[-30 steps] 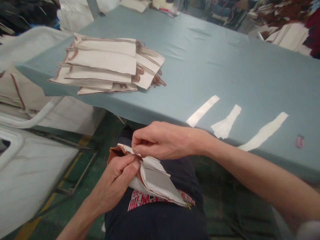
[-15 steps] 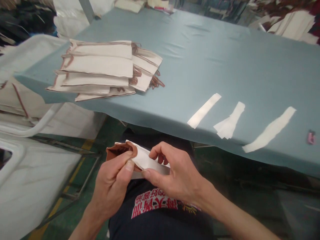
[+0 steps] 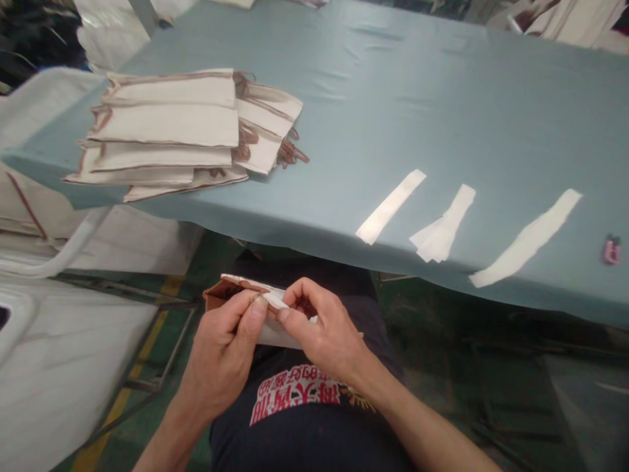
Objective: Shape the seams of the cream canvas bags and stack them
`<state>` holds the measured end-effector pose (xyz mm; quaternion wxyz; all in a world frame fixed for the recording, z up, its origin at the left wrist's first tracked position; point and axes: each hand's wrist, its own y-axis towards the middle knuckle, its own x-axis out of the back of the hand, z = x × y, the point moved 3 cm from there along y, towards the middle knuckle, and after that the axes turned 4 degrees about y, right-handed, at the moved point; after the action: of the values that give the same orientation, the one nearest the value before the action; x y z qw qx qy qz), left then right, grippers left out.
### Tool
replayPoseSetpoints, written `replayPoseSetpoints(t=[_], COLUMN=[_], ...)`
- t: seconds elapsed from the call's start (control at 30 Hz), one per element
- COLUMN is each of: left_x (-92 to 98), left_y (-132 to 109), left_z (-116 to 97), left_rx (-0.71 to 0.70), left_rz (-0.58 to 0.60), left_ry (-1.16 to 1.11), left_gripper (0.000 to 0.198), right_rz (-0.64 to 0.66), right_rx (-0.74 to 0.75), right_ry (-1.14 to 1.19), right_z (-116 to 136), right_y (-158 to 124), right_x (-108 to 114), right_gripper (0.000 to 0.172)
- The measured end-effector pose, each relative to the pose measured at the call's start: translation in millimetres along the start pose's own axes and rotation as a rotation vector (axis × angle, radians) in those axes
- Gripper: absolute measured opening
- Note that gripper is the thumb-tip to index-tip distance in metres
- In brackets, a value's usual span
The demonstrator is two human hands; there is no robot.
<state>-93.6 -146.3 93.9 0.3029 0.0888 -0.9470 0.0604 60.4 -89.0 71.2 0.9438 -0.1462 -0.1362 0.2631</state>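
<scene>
The near bag (image 3: pixel 279 336) is coloured off-white and lined in brown; the stacked bags (image 3: pixel 170 124) at left are edged in brown on cream. The table (image 3: pixel 466 118) is covered in blue-grey. The dark garment (image 3: pixel 314 436) is printed in red and white.

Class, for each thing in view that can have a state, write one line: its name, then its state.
Left hand: pinching the bag's edge
Right hand: thumb and fingers closed on the bag
Cream bag: held, brown-lined end partly open
Bag pile: lying flat, overlapping
Middle white strips: fanned at the near end
Table cover: spread, creased in places
</scene>
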Motion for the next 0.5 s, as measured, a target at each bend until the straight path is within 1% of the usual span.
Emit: replayPoseSetpoints(t=[0.1,0.17,0.23,0.3,0.4,0.47,0.5], left_x=[-5.7,-9.6,-12.8,-14.5,-15.7,-16.5,-17.0], left_y=[-3.3,-3.9,-2.5,0.0,2.5,1.8,0.6], left_z=[3.7,3.2,-0.8,-7.3,-17.0,-21.0,-21.7], left_rx=[0.113,0.141,0.128,0.096,0.045,0.011,0.0], left_rz=[0.008,0.032,0.059,0.058,0.012,-0.009,-0.012], left_ry=[-0.095,-0.125,-0.126,-0.105,-0.046,-0.007,0.01], left_gripper=[0.042,0.043,0.041,0.04,0.039,0.038,0.038], right_rz=[-0.003,-0.01,-0.035,-0.097,-0.238,-0.31,-0.32], right_rx=[0.023,0.079,0.158,0.264,0.424,0.442,0.411], right_ry=[-0.002,-0.028,-0.081,-0.135,-0.181,-0.205,-0.209], right_z=[-4.9,-7.0,-6.4,-2.3,7.2,10.4,10.2], right_y=[-4.5,-10.6,-17.8,-24.2,-29.9,-29.7,-28.5], right_x=[6.6,12.7,19.4,24.8,27.8,26.7,25.6], right_gripper=[0.005,0.007,0.013,0.017,0.012,0.008,0.007])
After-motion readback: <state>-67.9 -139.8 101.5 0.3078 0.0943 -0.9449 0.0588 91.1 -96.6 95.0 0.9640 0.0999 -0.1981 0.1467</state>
